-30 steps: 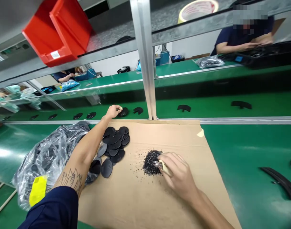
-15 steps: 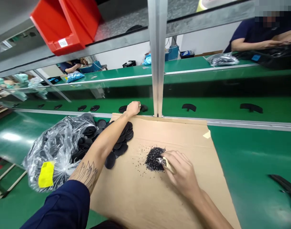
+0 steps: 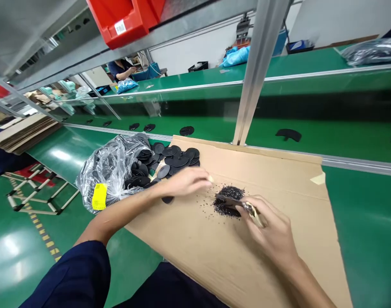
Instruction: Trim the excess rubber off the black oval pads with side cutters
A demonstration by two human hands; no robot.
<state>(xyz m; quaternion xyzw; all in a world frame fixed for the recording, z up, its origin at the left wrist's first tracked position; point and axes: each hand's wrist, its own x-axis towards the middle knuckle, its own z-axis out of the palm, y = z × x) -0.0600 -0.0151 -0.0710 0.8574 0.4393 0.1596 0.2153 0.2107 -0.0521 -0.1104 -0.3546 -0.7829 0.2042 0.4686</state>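
My left hand (image 3: 185,182) hovers low over the cardboard sheet (image 3: 278,179), just right of a heap of black oval discs (image 3: 174,158). It is smeared by motion, so I cannot read its fingers. One black disc (image 3: 167,199) lies under its wrist. My right hand (image 3: 272,231) is closed on a small cutter with beige handles (image 3: 251,210). The cutter's metal tip rests at a little mound of black trimmings (image 3: 229,201).
A clear plastic bag (image 3: 112,171) with a yellow label holds more black discs at the left. Black parts (image 3: 288,134) lie on the green conveyor belt (image 3: 342,137) behind a metal post (image 3: 256,72). Red bins (image 3: 124,17) sit overhead. A person works far back (image 3: 121,70).
My left hand has pulled back from the conveyor belt to the cardboard near the trimmings. The view has swung left and down. My right hand has stayed by the trimmings with the cutter.
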